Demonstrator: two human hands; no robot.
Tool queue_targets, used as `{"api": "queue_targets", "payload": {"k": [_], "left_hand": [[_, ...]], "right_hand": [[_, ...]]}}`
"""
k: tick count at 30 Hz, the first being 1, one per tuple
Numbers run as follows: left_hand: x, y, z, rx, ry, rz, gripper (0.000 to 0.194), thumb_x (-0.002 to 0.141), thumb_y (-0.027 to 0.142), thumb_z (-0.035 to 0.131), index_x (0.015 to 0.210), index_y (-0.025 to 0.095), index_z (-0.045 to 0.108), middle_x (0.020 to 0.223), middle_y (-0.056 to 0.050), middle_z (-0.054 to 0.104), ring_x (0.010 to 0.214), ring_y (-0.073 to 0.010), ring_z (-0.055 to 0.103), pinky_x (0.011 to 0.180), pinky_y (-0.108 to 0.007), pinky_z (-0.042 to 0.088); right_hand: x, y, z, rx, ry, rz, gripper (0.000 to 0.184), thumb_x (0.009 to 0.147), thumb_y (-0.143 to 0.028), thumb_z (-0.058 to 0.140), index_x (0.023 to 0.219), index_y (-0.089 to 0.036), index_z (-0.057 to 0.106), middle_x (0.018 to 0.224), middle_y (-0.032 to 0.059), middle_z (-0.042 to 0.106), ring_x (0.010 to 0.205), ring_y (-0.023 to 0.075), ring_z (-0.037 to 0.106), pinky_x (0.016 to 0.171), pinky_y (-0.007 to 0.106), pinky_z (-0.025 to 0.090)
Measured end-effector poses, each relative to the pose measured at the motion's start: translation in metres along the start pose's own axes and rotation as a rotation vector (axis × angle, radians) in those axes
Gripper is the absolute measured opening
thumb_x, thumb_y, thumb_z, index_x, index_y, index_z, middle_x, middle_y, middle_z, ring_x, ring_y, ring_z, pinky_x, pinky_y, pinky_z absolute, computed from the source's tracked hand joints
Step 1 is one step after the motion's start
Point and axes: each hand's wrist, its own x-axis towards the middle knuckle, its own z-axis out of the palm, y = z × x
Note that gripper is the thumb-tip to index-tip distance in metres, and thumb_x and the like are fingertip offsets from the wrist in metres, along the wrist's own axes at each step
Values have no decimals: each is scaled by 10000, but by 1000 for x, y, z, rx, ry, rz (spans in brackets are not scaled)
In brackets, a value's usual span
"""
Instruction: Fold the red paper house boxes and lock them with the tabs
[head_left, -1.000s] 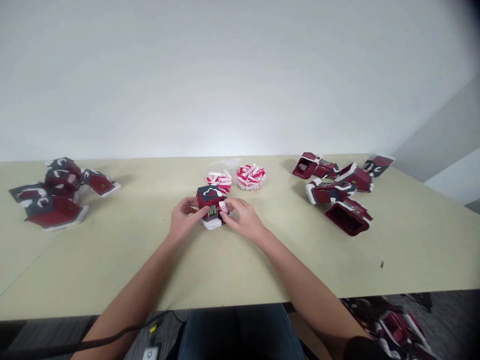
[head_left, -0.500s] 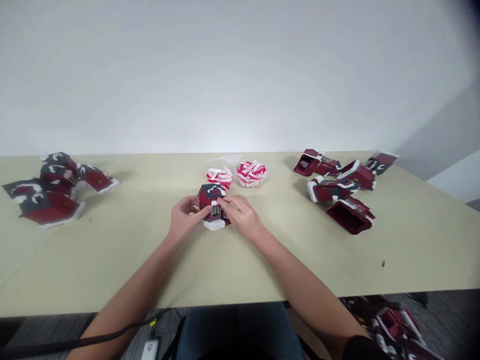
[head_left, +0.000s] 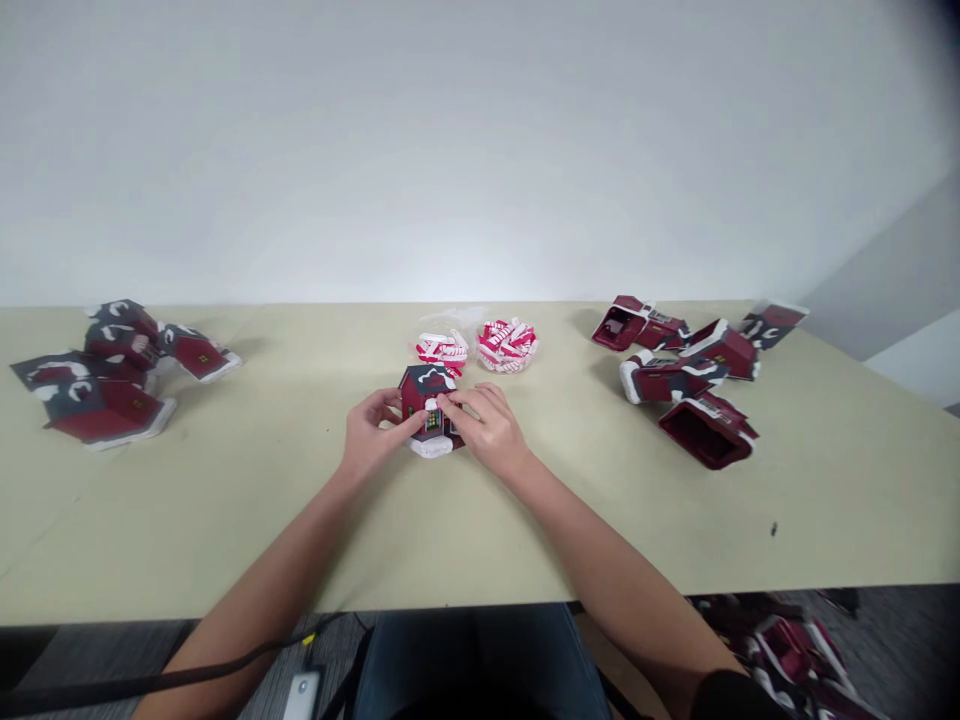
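While left hand (head_left: 371,432) and right hand (head_left: 484,430) pinch a seemingly cardboard house (head_left: 424,393), a bowl (head_left: 508,346) sits behind.

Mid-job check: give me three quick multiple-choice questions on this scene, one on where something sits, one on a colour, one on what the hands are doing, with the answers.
1. Where is the bowl of red-and-white pieces relative to the house?
A) Beyond it on the table
B) On the floor
C) Nearer the front edge than the house

2. What colour are the house's walls?
A) Green
B) Dark red
C) White

3. What are the hands doing?
A) Neither touches the house
B) The left hand and right hand both touch it
C) One is in the bowl

Answers:
1. A, the bowl sits past the house, farther along the table.
2. B, dark red shows below the dark roof.
3. B, fingers of both hands meet at the house's front.
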Motion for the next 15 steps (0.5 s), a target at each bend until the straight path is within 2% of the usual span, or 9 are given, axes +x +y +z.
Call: {"api": "queue_targets", "payload": {"k": [9,15], "left_hand": [[-2,-2,2,17,0,12,420,620,436,837,894,155,687,866,-62,694,697,-153,587,640,-283,496],[-3,-4,2,9,-2,19,422,623,441,834,885,157,666,839,-53,683,686,-152,589,644,-285,497]], "right_hand": [[1,-5,-2,-46,83,-50,255,971,-134,526,1130,-227,701,964,68,720,905,173,648,867,369,477],[0,-8,5,15,79,44,219,974,-173,537,1051,-236,733,878,61,699,842,164,619,830,361,465]]}}
